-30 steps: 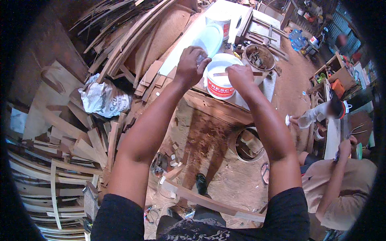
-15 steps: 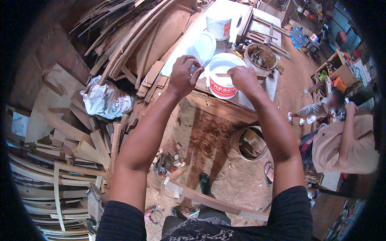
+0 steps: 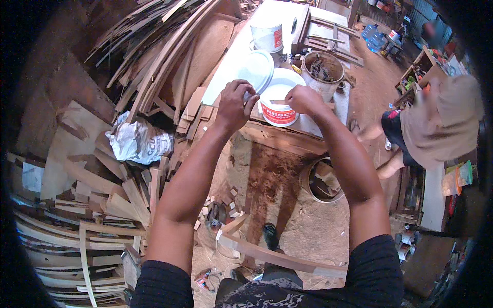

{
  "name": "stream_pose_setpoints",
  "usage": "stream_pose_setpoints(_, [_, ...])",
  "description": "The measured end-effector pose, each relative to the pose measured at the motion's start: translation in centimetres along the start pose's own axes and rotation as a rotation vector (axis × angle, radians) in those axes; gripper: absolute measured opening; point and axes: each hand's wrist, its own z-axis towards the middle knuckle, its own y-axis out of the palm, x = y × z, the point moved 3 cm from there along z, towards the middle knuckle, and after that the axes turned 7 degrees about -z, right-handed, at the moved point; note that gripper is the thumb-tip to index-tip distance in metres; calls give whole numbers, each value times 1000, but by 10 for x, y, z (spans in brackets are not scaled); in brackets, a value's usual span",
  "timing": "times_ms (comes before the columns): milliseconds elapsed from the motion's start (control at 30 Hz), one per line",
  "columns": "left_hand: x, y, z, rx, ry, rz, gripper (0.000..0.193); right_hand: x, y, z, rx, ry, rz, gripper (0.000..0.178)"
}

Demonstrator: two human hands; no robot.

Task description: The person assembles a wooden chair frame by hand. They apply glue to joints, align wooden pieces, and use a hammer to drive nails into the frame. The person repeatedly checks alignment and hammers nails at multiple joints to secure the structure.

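Note:
A white bucket [image 3: 279, 117] with a red label stands uncovered at the near edge of the white-topped table. Over its rim, my right hand [image 3: 306, 99] is closed around one end of a flat brownish strip [image 3: 279, 102], whose exact kind I cannot tell. My left hand [image 3: 235, 105] hovers left of the bucket, fingers curled toward the thumb; whatever it may pinch is too small to make out. Just beyond that hand is a round white lid [image 3: 258, 69].
Farther back on the table [image 3: 231, 64] are another white bucket [image 3: 267, 37] and an open pail of scraps [image 3: 322, 69]. A scrap bin [image 3: 322, 179] stands below on the floor. Wood strips [image 3: 169, 61] pile up at left. At right is another person [image 3: 436, 120] in a tan shirt.
The person at right has moved from a bent posture to a place nearer the table, and the child-sized figure there no longer shows. My hands stay by the bucket; the view has shifted slightly.

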Motion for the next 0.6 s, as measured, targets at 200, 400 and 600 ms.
stream_pose_setpoints(200, [2, 18, 3, -19, 4, 2, 17, 42, 15, -10, -223, -15, 417, 32])
stream_pose_setpoints(400, [4, 58, 12, -111, 60, 7, 19, 100, 12, -108, -252, 261, 1314, 40])
stream_pose_setpoints(600, [-7, 124, 19, -369, 107, 240, 26, 131, 62, -213, 83, 486, 1786, 34])
